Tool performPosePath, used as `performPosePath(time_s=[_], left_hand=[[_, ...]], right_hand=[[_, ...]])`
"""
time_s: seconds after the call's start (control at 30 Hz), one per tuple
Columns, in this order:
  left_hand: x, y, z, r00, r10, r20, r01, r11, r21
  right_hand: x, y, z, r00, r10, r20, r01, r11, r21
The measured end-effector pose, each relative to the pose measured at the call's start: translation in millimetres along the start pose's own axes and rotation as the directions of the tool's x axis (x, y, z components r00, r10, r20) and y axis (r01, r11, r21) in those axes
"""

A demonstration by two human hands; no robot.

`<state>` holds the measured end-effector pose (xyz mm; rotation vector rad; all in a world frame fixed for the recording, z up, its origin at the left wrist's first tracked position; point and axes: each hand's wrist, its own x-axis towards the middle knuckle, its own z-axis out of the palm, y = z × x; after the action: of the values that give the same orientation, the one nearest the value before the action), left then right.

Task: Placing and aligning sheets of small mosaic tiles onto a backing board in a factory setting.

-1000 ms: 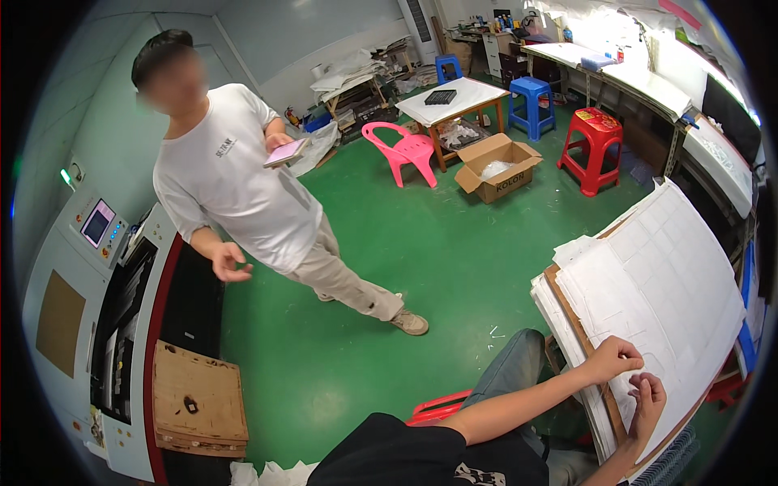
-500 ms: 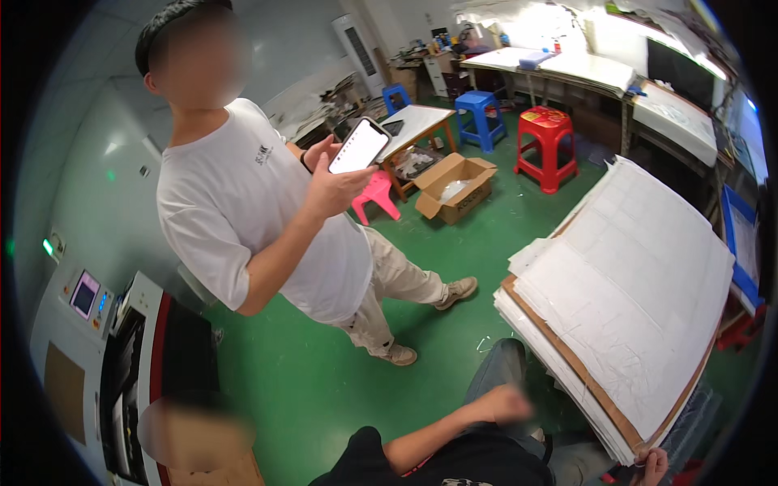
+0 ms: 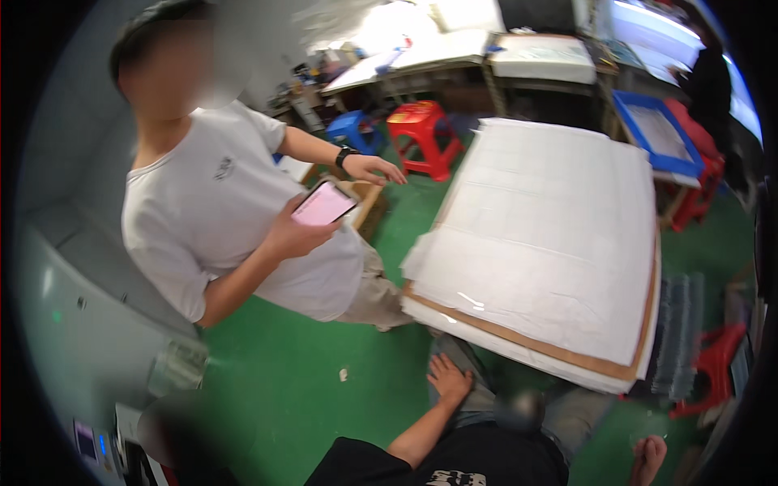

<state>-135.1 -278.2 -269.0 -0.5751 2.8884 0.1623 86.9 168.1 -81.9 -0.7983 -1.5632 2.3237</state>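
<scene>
Fingers of the left hand lie apart on trousers; blurred right hand: cannot tell if closed.

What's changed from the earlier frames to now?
Left hand: from over the stack to flat on the left leg. Right hand: off the stack's near corner, now apart from it at the wearer's right side; grip unclear. Co-worker: closer than in the first frame, phone now only in their right hand, their left hand extended. View swung right. Unchanged: stack, red stool.
</scene>
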Motion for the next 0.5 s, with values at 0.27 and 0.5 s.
performPosePath(time_s=[0.27, 0.5], left_hand=[[-3.4, -7.8, -5.9, 0.999, 0.007, -0.034, -0.010, 0.996, -0.084], [-17.7, -14.0, -4.3, 0.997, -0.011, -0.076, 0.005, 0.997, -0.074]], right_hand=[[-38.0, 38.7, -30.1, 0.934, 0.183, -0.309, -0.177, 0.983, 0.046], [-41.9, 96.0, -82.0, 0.831, 0.362, -0.422, -0.263, 0.924, 0.277]])
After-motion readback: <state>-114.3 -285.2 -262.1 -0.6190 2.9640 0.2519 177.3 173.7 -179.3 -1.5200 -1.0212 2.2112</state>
